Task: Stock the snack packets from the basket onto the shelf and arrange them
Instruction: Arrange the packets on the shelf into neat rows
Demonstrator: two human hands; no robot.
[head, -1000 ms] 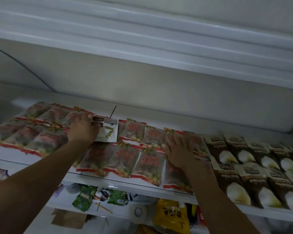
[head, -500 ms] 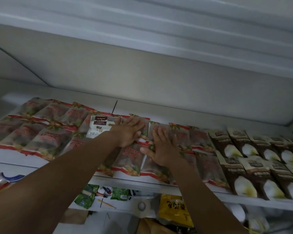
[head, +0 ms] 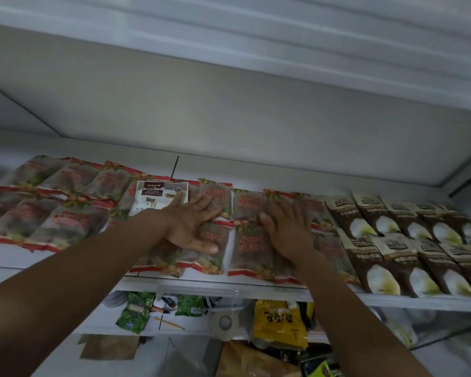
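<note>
Several red-edged clear snack packets (head: 252, 248) lie flat in rows across the white shelf (head: 229, 288). My left hand (head: 193, 224) presses flat with spread fingers on the middle packets, its fingertips near a white packet (head: 155, 198) that lies on top of the red ones. My right hand (head: 290, 229) lies flat with straight fingers on the packets just to the right. Neither hand holds anything. No basket is in view.
Several brown packets with a white fruit picture (head: 408, 246) fill the shelf's right part. Another shelf (head: 256, 31) hangs overhead. On the lower shelf lie green packets (head: 135, 312), a yellow bag (head: 279, 325) and a tape roll (head: 225, 322).
My left hand let go of the white packet and moved right onto the middle packets. My right hand stayed flat on the packets, and both hands spread slightly apart.
</note>
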